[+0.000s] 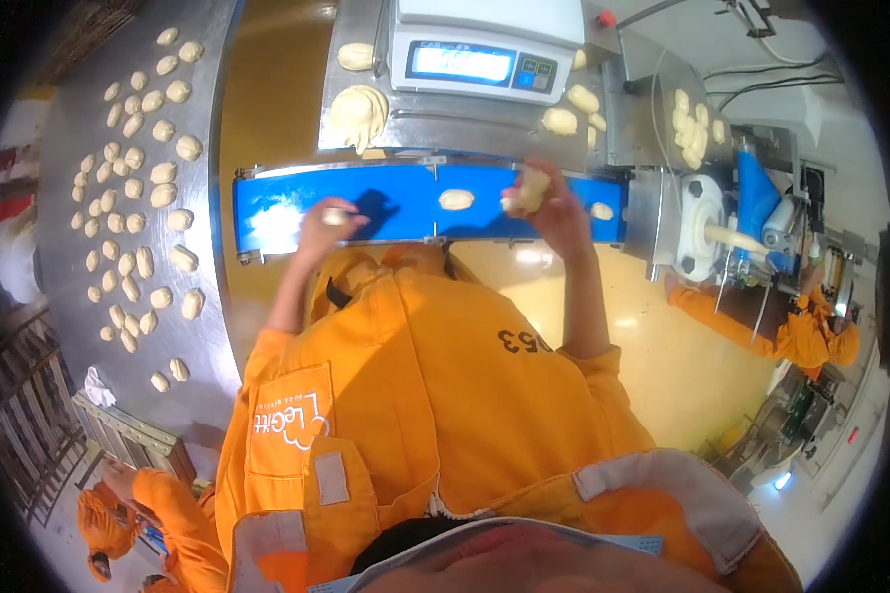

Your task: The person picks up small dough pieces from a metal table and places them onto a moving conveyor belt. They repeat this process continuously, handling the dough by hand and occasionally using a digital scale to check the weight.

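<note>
One small dough piece (335,215) in the left grip (324,233), head view, over the blue belt (410,188): fingers curled partway, thumb and forefinger spread; cannot tell how firmly pinched. In the right grip (562,211), also over the belt, a larger lump (530,190): fingers bent round it, short of a full fist; too blurred to tell whether one piece or two.

On the belt between both grips, a loose oval (456,200); just right of the right grip, another roll (601,211). Ahead of the left grip, a flat dough pile (358,116) on the steel front tabletop (435,127). Ahead and between the grips, a white scale (574,30); ahead of the right grip, more pieces (560,122). Well left of the left grip, a side tabletop (210,99) with many scattered rolls (163,195).

Judging by look: light, soft, perhaps slightly tacky, quick to dent or stretch. Best held round the middle with broad, gentle finger contact; risky by one end or with hard fingertip pressure.
</note>
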Available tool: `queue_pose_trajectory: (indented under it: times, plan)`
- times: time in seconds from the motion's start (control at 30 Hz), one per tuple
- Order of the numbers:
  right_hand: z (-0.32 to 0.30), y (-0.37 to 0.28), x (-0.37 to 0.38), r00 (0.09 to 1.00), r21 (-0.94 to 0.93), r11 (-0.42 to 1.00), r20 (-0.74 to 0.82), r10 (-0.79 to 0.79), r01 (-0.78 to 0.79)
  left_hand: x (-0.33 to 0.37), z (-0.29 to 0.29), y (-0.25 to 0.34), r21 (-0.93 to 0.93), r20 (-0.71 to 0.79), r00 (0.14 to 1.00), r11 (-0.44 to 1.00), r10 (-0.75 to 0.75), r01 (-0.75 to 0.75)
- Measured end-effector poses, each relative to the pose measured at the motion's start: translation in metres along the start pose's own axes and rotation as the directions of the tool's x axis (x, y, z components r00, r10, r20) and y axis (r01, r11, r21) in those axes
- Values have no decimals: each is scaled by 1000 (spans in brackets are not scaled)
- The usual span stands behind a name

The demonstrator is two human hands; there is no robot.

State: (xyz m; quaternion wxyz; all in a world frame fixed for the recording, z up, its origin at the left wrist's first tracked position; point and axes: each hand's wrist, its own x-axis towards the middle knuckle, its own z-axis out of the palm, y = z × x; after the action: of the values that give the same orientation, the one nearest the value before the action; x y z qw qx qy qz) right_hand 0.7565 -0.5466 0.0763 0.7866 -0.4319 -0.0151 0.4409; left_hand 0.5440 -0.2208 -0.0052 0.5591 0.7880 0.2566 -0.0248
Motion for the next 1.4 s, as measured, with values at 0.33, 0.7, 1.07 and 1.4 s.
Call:
queue_pose_trajectory:
  times: [0.33,0.7,1.07,1.4]
  plan:
    - [-118,85,43,916,-875,-336,394,-75,349,72,163,2,520,368,803,612,469,-596]
    - [-101,131,73,936,-642,686,-299,189,-343,63,50,-29,-72,444,895,997,36,-5]
    - [340,248,123,606,-721,650,635,479,241,-237,-256,-102,-513,-805,317,857,-501,51]
    - [591,466,117,115,-205,106,831,545,973,-346,-432,-224,-427,-884,-85,723,-459,543]
